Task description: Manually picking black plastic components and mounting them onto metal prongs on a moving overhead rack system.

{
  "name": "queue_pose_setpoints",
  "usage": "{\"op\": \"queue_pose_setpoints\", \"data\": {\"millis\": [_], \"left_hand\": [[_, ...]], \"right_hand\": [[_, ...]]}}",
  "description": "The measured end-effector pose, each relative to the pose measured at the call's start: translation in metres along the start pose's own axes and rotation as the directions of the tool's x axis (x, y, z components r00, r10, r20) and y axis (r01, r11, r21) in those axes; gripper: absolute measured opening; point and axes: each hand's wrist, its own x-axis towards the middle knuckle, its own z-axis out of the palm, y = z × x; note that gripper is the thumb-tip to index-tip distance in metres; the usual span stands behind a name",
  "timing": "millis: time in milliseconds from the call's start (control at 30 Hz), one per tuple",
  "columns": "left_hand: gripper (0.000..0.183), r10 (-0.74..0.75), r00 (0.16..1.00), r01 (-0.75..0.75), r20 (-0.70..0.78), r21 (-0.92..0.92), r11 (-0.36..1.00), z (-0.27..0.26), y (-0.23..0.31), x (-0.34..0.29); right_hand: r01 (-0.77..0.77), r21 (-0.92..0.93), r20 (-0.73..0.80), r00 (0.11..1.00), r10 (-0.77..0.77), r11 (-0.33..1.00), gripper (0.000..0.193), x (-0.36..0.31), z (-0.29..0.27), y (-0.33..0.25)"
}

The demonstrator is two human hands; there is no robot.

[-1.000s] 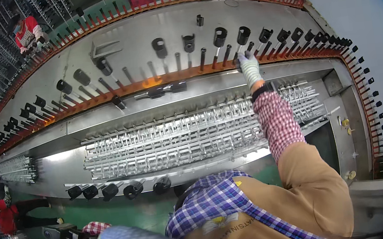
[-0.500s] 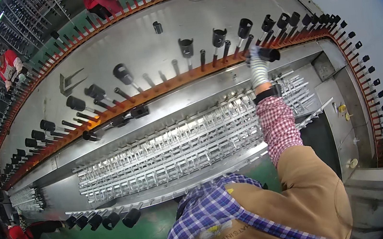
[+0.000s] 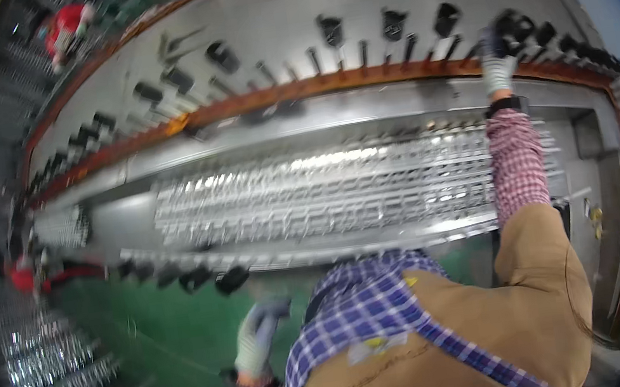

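Observation:
My right hand (image 3: 497,63), in a pale striped glove with dark fingers, reaches out to the orange-brown rail (image 3: 327,84) at the far right. Its fingers are closed on a black cylindrical cup (image 3: 514,27), blurred by motion, beside other cups on the rail's posts. More black cups, such as this notched one (image 3: 331,30), stand on posts along the rail to the left. Low in front of me, my left hand (image 3: 261,337) is gloved too, apart from everything, its blurred fingers stretched out to the right. Nothing shows in it.
Silver racks with many prongs (image 3: 325,191) lie in the metal trough between me and the rail. Along the near edge runs a silver bar (image 3: 295,258), with several black cups (image 3: 233,279) at its left. People in red (image 3: 65,30) work at the far left and left.
The view has turned, shifting the scene. My right hand has gone farther right along the rail, with a black cup at its fingers. My left hand has come into view at the bottom.

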Motion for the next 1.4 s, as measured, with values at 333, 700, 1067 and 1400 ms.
{"op": "queue_pose_setpoints", "data": {"millis": [333, 700, 1067, 1400], "left_hand": [[0.039, 0.495, 0.756, -0.255, -0.428, 0.504, 0.825, -0.018, -0.166, 0.081], [0.06, 0.153, 0.973, 0.038, -0.175, 0.771, 0.635, -0.03, -0.133, 0.131], [0.055, 0.136, 0.985, -0.007, -0.104, 0.768, 0.64, -0.042, -0.14, 0.138], [0.049, 0.498, 0.847, -0.14, -0.187, 0.825, 0.548, -0.036, -0.195, 0.147]], "right_hand": [[-0.69, -0.443, 0.758, 0.052, 0.65, 0.573, 0.035, -0.335, 0.126, -0.269], [-0.999, 0.009, 0.569, -0.037, 0.821, -0.051, 0.035, -0.473, 0.205, -0.282], [-0.622, -0.575, 0.444, 0.31, 0.841, 0.533, 0.039, -0.42, 0.163, -0.3], [-0.303, -0.731, 0.636, 0.025, 0.772, 0.612, 0.038, -0.422, 0.141, -0.267]]}}
